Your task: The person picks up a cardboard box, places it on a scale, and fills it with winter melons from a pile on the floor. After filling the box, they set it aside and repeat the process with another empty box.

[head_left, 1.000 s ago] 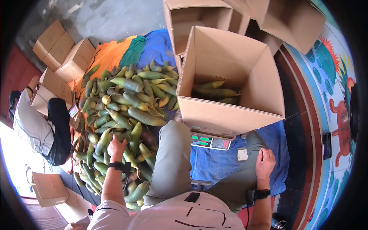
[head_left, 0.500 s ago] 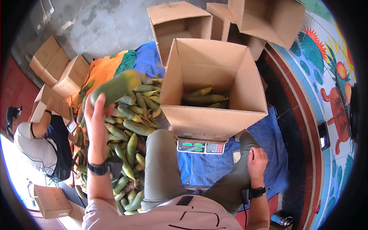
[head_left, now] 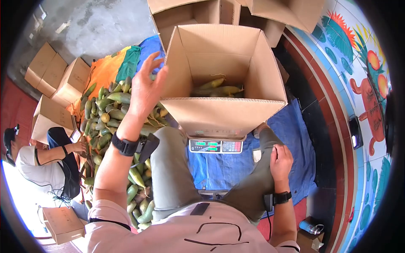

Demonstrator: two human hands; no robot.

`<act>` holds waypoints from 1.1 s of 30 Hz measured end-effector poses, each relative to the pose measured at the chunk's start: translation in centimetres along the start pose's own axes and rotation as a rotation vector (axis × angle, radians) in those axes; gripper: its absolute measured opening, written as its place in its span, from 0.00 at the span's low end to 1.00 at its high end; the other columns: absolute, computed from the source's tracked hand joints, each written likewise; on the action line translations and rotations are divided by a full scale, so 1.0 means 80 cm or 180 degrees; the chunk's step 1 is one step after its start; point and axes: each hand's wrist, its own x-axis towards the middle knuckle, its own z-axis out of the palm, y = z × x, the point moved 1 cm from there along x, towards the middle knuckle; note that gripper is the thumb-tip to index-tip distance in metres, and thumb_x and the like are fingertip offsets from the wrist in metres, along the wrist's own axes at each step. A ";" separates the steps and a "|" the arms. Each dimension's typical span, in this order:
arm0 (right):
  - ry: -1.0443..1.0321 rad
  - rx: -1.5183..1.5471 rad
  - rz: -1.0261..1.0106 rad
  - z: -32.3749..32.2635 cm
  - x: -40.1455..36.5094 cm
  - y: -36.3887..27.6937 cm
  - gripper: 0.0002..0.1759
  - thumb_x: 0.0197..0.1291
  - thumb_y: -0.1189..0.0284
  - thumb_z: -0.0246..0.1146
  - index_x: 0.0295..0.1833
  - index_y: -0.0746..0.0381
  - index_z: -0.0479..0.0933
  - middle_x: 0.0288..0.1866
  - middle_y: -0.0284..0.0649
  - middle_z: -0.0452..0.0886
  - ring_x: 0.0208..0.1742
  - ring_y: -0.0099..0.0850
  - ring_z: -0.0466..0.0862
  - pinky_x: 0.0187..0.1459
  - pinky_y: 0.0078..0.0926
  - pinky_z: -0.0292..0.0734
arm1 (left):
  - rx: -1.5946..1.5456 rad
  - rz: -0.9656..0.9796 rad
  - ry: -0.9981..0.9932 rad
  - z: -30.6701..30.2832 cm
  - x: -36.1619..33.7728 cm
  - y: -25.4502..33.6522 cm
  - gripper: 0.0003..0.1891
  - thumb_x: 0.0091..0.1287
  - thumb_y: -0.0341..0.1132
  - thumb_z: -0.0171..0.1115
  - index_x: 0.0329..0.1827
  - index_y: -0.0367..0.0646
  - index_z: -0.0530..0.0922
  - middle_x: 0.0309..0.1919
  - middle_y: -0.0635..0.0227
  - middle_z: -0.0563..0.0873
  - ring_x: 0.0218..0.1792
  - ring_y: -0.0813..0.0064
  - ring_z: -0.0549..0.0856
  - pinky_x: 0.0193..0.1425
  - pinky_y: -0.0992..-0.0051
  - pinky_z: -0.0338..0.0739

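Note:
My left hand is raised beside the left wall of an open cardboard box, fingers spread and nothing in them. Below and left of it lies a big pile of green radishes, thick and long with thin root tails. A few green radishes are on the bottom of the box, partly in shadow. The box stands on a digital scale whose green display is lit. My right hand rests on my right knee, its fingers loosely curled and no object visible in them.
More open cardboard boxes stand behind. A blue tarp covers the floor. At left, a co-worker sits by the pile among several boxes. A painted tile wall bounds the right side.
The green radish that was in my left hand is no longer held. The hand has moved right and up towards the box and opened. My right hand has stayed on the knee.

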 end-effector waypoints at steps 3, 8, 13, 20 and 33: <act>-0.0005 0.0037 -0.0014 0.000 0.004 -0.003 0.05 0.55 0.77 0.63 0.39 0.63 0.78 0.33 0.44 0.78 0.36 0.44 0.79 0.39 0.39 0.75 | 0.0112 0.0255 0.0387 -0.007 -0.032 -0.022 0.24 0.75 0.38 0.51 0.71 0.37 0.62 0.64 0.52 0.75 0.66 0.65 0.73 0.68 0.69 0.67; -0.0008 0.0001 -0.0013 0.000 0.002 -0.003 0.05 0.55 0.77 0.63 0.39 0.63 0.78 0.33 0.44 0.78 0.36 0.44 0.80 0.40 0.39 0.75 | -0.0217 -0.0164 0.0227 0.000 -0.097 -0.065 0.28 0.78 0.41 0.44 0.76 0.41 0.51 0.71 0.48 0.63 0.73 0.60 0.61 0.75 0.63 0.54; 0.0015 -0.0018 -0.0030 0.001 0.001 -0.003 0.05 0.55 0.78 0.63 0.39 0.63 0.78 0.33 0.44 0.79 0.36 0.44 0.80 0.41 0.38 0.76 | -0.0066 -0.0378 0.0199 0.009 -0.147 -0.099 0.29 0.77 0.42 0.44 0.77 0.42 0.49 0.71 0.47 0.63 0.73 0.57 0.62 0.76 0.62 0.53; -0.0005 -0.0068 -0.0080 0.004 0.002 -0.006 0.05 0.55 0.78 0.64 0.39 0.63 0.79 0.35 0.44 0.80 0.37 0.43 0.81 0.42 0.38 0.77 | 0.0150 -0.0322 0.0163 0.007 -0.156 -0.103 0.30 0.76 0.45 0.44 0.77 0.42 0.51 0.70 0.46 0.65 0.72 0.58 0.63 0.74 0.62 0.56; -0.0083 -0.0154 -0.0076 0.006 0.003 -0.010 0.05 0.55 0.78 0.63 0.39 0.63 0.78 0.34 0.44 0.80 0.37 0.43 0.81 0.42 0.38 0.77 | 0.0612 -0.0416 0.0165 0.005 -0.160 -0.097 0.27 0.74 0.42 0.46 0.74 0.43 0.56 0.65 0.53 0.73 0.66 0.56 0.70 0.72 0.61 0.57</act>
